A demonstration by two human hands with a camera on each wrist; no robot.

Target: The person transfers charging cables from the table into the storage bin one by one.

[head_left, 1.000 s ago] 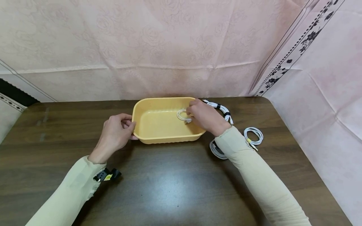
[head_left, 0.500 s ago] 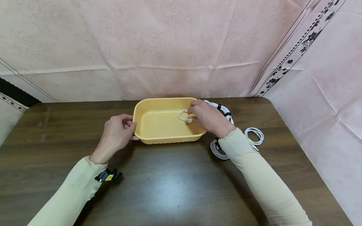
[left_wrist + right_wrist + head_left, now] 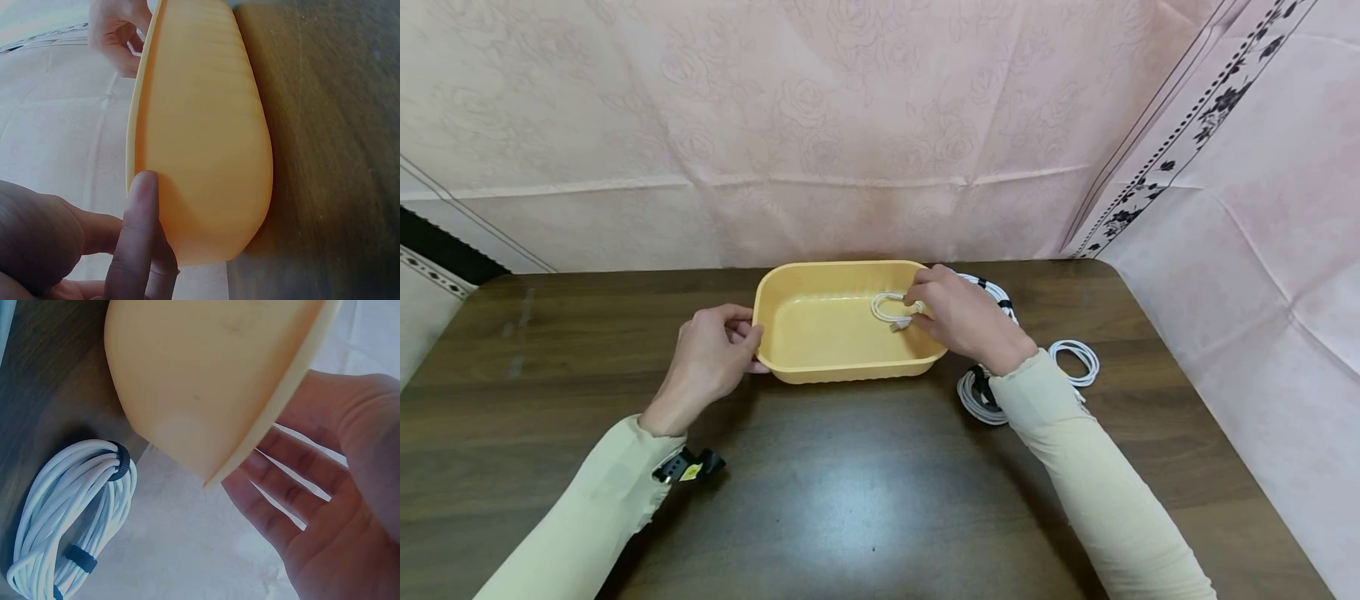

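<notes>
Presently: yellow tub [image 3: 842,333] mid-table, long axis left-right. Small white cable coil [image 3: 889,310] inside tub's right end, pinched by right hand [image 3: 962,321]. Left hand [image 3: 711,358] curled on tub's left rim. Larger coils [image 3: 992,392] beyond right wall.

Soft even light, a pale glare patch on the table [image 3: 850,508] at lower centre, wide-angle bending at edges, wrist views blurred.
</notes>
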